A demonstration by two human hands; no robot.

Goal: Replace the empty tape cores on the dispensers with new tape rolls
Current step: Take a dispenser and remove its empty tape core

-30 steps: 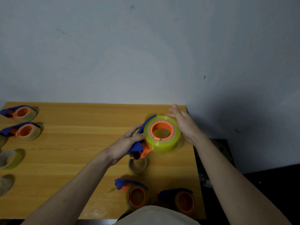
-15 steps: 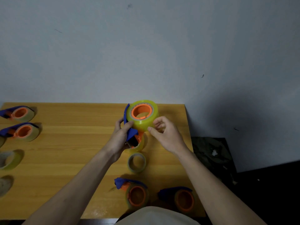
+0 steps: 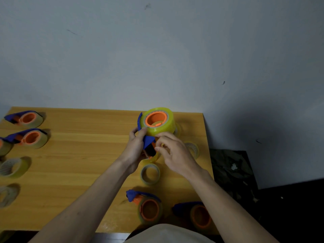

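1. Since half a second ago the right hand [image 3: 175, 153] has closed in from the roll's side to the dispenser's blade end, fingertips [image 3: 158, 149] pinched there, seemingly on the loose tape end, though the tape itself is too clear to make out.
2. Left hand [image 3: 135, 148] grips the blue handle of the dispenser [image 3: 149, 143], holding it up off the table so the tape can be threaded.
3. On that dispenser's orange hub sits the new yellow tape roll [image 3: 160, 124], already seated.
4. Just below the hands an empty tape core [image 3: 150, 174] lies flat on the wooden table [image 3: 84, 155], likely the one discarded.
5. Nearer the body stand two dispensers [image 3: 149, 208], and further dispensers [image 3: 29, 137] and loose rolls [image 3: 13, 167] line the left edge.
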